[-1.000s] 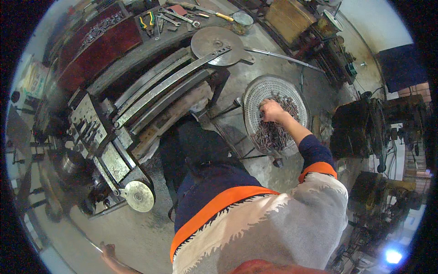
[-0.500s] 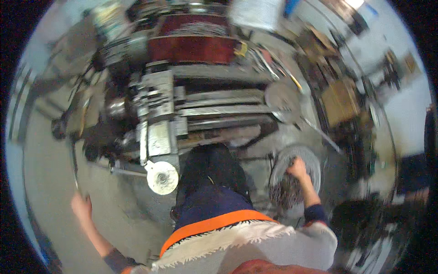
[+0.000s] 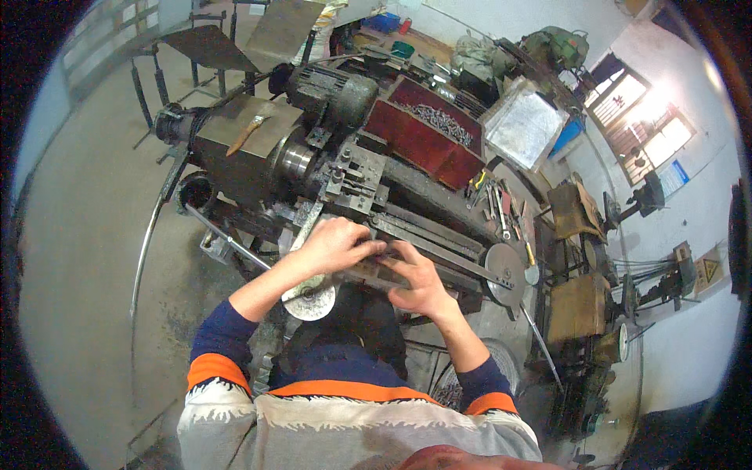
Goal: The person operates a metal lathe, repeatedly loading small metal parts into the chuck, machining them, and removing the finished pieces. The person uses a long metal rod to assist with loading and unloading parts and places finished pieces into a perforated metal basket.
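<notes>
My hands meet over the front of a lathe-like machine, below its metal tool slide (image 3: pixel 356 184). My left hand (image 3: pixel 333 247) is closed, its fingertips pointing right toward those of the other hand. Facing it, my right hand (image 3: pixel 417 282) has bent fingers drawn together at the same spot. Whatever lies between the fingertips is small, dark and hard to make out. Just below my left wrist is a pale round handwheel (image 3: pixel 313 305), partly covered by the forearm. The machine's round metal chuck (image 3: pixel 298 162) sits to the upper left of my hands.
A red box (image 3: pixel 435 160) of small metal pieces stands behind the slide. Wrenches (image 3: pixel 501 211) lie to its right. A long metal lever (image 3: pixel 145 251) hangs at the left. A brush (image 3: pixel 246 135) rests on the housing. A round basket (image 3: pixel 501 362) of parts is beside my right elbow.
My left hand has left the long lever and my right hand has come out of the round basket. Both are now together before the machine. The view has turned too.
</notes>
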Motion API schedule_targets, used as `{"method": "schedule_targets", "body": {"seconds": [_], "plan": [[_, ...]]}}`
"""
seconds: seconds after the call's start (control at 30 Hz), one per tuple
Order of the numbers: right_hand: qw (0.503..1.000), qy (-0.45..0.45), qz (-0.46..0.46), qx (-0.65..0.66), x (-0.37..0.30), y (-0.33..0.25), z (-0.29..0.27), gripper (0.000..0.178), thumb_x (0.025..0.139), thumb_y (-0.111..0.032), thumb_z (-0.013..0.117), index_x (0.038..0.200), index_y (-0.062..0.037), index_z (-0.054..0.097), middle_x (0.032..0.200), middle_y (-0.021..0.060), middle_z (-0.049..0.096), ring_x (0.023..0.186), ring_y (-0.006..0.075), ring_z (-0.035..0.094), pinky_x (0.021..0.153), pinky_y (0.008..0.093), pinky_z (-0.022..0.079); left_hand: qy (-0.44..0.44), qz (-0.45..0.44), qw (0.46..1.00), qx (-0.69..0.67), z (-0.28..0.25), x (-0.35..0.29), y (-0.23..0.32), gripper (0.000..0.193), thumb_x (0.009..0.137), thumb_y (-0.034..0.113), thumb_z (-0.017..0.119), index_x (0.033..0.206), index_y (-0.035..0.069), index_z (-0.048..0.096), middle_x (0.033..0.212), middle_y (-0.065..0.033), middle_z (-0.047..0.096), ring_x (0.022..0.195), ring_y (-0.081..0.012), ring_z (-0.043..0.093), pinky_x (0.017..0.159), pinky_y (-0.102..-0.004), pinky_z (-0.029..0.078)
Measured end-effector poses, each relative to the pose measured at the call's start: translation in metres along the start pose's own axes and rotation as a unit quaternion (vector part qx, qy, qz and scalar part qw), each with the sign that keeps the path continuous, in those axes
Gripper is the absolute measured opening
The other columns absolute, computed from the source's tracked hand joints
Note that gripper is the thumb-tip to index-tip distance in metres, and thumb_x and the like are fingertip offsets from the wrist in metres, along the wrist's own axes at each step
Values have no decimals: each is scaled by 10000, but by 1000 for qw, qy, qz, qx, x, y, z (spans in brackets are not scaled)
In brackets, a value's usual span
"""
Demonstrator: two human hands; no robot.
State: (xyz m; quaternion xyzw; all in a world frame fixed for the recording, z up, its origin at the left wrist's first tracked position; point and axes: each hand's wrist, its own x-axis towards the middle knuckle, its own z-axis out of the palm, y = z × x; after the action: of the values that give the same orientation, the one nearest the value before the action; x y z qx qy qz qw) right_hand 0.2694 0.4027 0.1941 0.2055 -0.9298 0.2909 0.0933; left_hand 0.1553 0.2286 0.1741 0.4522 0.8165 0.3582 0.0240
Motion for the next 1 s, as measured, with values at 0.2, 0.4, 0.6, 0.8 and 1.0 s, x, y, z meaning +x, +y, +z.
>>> {"method": "schedule_targets", "body": {"seconds": [0.2, 0.4, 0.6, 0.8, 1.0], "plan": [[996, -43, -64, 35, 32, -15, 15, 487, 522, -69, 592, 1004, -5, 601, 1086, 185, 491, 909, 340, 550, 777, 360, 465, 30, -53, 989, -131, 4, -24, -22, 349, 805, 330, 578, 671, 9, 599, 563, -188, 536, 548, -344, 551, 502, -407, 406], [991, -56, -118, 8, 54, -4, 24, 425, 512, -54, 586, 934, -18, 622, 973, 163, 557, 878, 323, 558, 713, 359, 477, -20, -86, 986, -143, -2, -32, -40, 262, 828, 265, 549, 815, 12, 619, 664, -118, 619, 611, -207, 607, 592, -343, 468], [985, -114, -129, 3, 85, -1, 27, 357, 505, -68, 586, 855, -26, 640, 875, 119, 597, 795, 311, 555, 673, 382, 471, 8, -77, 983, -166, -16, -40, -53, 250, 811, 257, 566, 784, 12, 610, 643, -141, 599, 620, -249, 611, 568, -358, 456], [964, -86, -219, -127, 160, 5, 26, 353, 502, -114, 611, 848, -61, 661, 869, 95, 604, 859, 285, 547, 712, 384, 458, 40, -150, 987, -40, -101, -81, -71, 267, 774, 232, 598, 921, 10, 587, 748, -177, 607, 693, -309, 610, 603, -382, 466], [944, -144, -31, -295, 228, 53, 57, 325, 518, -234, 628, 821, -147, 706, 857, 93, 632, 928, 266, 552, 858, 400, 416, 132, -371, 881, 264, -182, -199, -95, 309, 758, 154, 601, 1044, 42, 566, 724, -180, 589, 735, -337, 585, 649, -432, 448]]}}
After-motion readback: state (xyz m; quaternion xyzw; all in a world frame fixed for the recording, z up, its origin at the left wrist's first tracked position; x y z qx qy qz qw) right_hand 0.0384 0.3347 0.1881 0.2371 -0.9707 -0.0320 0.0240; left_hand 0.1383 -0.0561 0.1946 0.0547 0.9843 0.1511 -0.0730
